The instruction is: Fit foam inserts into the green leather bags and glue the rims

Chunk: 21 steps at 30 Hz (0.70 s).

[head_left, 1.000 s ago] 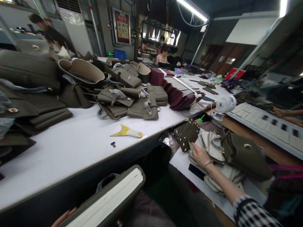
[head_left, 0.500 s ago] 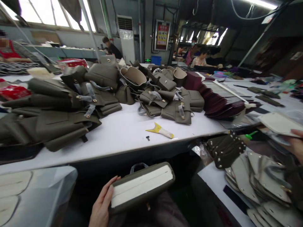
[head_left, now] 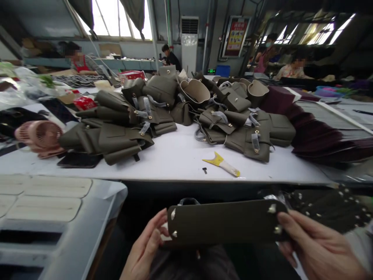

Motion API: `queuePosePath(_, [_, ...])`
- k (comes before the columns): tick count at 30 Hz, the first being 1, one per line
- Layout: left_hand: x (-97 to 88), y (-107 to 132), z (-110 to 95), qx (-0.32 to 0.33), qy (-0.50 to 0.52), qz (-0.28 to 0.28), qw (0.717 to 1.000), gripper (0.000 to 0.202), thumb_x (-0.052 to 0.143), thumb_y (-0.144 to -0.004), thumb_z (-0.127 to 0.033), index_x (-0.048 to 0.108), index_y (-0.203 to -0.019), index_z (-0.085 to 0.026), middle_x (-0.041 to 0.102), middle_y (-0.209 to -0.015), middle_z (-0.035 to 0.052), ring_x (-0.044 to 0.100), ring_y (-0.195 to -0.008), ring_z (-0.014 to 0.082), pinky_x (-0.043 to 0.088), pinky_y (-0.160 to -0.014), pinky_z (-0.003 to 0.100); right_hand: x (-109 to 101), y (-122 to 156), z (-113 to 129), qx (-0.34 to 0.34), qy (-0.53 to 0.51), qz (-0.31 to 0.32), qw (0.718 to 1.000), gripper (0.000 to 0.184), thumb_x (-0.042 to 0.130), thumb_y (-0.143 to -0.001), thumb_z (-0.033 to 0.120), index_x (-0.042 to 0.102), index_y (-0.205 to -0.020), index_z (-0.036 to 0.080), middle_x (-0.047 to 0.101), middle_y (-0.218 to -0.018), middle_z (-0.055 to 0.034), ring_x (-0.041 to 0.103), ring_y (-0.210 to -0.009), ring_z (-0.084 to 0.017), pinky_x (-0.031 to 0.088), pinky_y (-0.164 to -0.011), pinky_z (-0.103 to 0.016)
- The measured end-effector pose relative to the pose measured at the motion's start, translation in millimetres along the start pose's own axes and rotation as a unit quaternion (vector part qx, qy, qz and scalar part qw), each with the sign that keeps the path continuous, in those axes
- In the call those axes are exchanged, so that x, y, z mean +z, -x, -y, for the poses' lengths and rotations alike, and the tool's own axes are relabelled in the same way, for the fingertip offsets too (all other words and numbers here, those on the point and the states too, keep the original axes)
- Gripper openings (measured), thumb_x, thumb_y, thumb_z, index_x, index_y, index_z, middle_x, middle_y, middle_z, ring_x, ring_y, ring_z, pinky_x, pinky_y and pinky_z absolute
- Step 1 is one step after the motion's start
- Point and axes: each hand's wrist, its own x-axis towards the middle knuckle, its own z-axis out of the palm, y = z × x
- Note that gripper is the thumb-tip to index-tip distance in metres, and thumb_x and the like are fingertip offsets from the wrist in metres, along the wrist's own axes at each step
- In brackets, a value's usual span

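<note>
A dark olive oblong bag base panel [head_left: 224, 222] with rounded ends and metal feet at its corners spans the lower middle of the head view. My right hand [head_left: 317, 237] grips its right end, thumb on top. My left hand [head_left: 148, 241] is at the left end, fingers closed around the edge of the bag beneath, and seems to touch the panel too. Most of that olive bag is hidden under the panel; its wrapped handle [head_left: 189, 201] shows behind, and a sliver of its white bottom shows beside my left fingers.
Ahead on the white table [head_left: 175, 155] lie heaped olive bags [head_left: 163, 93], a yellow-and-white forked tool [head_left: 223, 164], a small dark piece [head_left: 204, 170] and a pink fan [head_left: 40, 136]. Pale panels [head_left: 43, 208] lie on a plastic bin at left. Studded dark panels [head_left: 329, 206] are at right. Several people sit or stand beyond.
My right hand has come from the far right to the middle with the panel, which now shows its dark, footed side and covers the bag's white bottom. The view has turned left.
</note>
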Motion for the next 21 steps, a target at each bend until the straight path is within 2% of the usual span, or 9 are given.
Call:
queuePosePath(2, [3.2,4.7,2.9,-0.069,0.064,0.021,0.995,0.066,0.059,-0.079,-0.068,0.064,-0.119,-0.017,0.07,-0.087,0.0087,0.064,-0.07,0.0207,0.05,-0.06,0.029,28.9,0.6,-27.9,0.051,-0.024,0.073,0.996,0.044,0.088,-0.052,0.054,0.068,-0.074,0.021,0.057,-0.063,-0.0006,0.044,-0.04,-0.01,0.035,-0.028,-0.022])
queuePosePath(4, [1.6,4.5,7.0,-0.111,0.086,0.011,0.99,0.056,0.067,-0.075,-0.064,0.068,-0.104,-0.016,0.064,-0.07,0.0038,0.058,-0.055,0.0155,0.045,-0.049,0.024,41.6,-5.1,-52.0,0.095,-0.03,0.12,0.988,0.045,0.084,-0.059,0.057,0.066,-0.075,0.019,0.056,-0.064,0.001,0.043,-0.041,-0.008,0.036,-0.03,-0.021])
queuePosePath(7, [-5.2,-2.5,13.8,-0.121,0.07,-0.008,0.99,0.046,0.075,-0.07,-0.058,0.067,-0.082,-0.015,0.059,-0.06,0.0004,0.053,-0.049,0.0118,0.041,-0.044,0.02,41.4,-16.8,-77.2,0.127,-0.013,0.153,0.98,0.047,0.082,-0.062,0.058,0.066,-0.085,0.019,0.059,-0.069,0.0014,0.047,-0.044,-0.009,0.039,-0.035,-0.021])
queuePosePath(9, [-8.6,-8.2,19.2,-0.128,0.058,-0.001,0.99,0.046,0.077,-0.067,-0.057,0.066,-0.083,-0.015,0.058,-0.058,-0.0007,0.052,-0.046,0.0112,0.04,-0.041,0.019,38.7,-22.8,-86.1,0.123,0.01,0.168,0.978,0.047,0.08,-0.065,0.058,0.067,-0.086,0.019,0.059,-0.071,0.0013,0.05,-0.045,-0.009,0.04,-0.036,-0.021])
queuePosePath(12, [-11.0,-13.9,27.8,-0.145,0.051,0.004,0.988,0.046,0.077,-0.067,-0.056,0.064,-0.087,-0.016,0.057,-0.057,-0.0023,0.052,-0.042,0.0109,0.036,-0.038,0.018,39.0,-29.2,-91.1,0.107,0.052,0.176,0.977,0.048,0.077,-0.066,0.062,0.067,-0.081,0.017,0.056,-0.067,0.0021,0.05,-0.044,-0.009,0.038,-0.035,-0.02])
queuePosePath(17, [-18.3,-19.3,34.6,-0.145,-0.01,0.014,0.989,0.045,0.073,-0.07,-0.059,0.059,-0.069,-0.017,0.049,-0.051,-0.0045,0.04,-0.037,0.0067,0.025,-0.037,0.017,42.1,-39.7,-98.3,0.095,0.111,0.178,0.973,0.051,0.072,-0.067,0.067,0.064,-0.074,0.017,0.049,-0.056,0.0045,0.041,-0.041,-0.007,0.03,-0.034,-0.019])
queuePosePath(21, [-26.2,-25.2,33.5,-0.09,-0.062,0.011,0.994,0.044,0.07,-0.075,-0.058,0.061,-0.067,-0.015,0.051,-0.061,-0.0014,0.044,-0.057,0.0102,0.035,-0.052,0.019,41.2,-46.7,-107.2,0.098,0.13,0.174,0.971,0.05,0.071,-0.068,0.067,0.06,-0.07,0.019,0.043,-0.047,0.006,0.034,-0.039,-0.006,0.026,-0.035,-0.018])
